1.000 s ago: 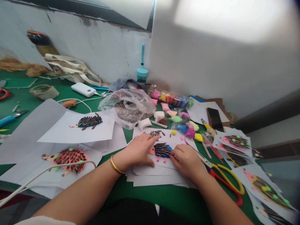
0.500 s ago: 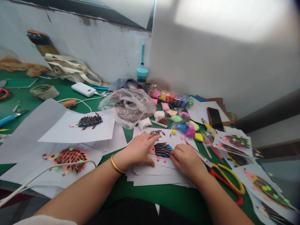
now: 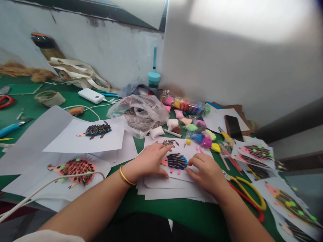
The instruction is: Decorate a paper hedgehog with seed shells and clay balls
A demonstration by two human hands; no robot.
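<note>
Your blue clay hedgehog [image 3: 179,162] with sunflower-seed spines [image 3: 174,159] lies on white paper [image 3: 191,150] between your left hand [image 3: 150,160], fingers spread, and right hand [image 3: 207,170], fingers a little apart, and looks light and squashy, so hold the paper's edge

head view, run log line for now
left hand: spread on paper; right hand: beside blue hedgehog; seeds: loose on paper; scissors: near right hand

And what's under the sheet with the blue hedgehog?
More white sheets stick out beneath the hedgehog sheet, along its near edge; whatever is on their covered parts, if anything, can't be seen.
</note>
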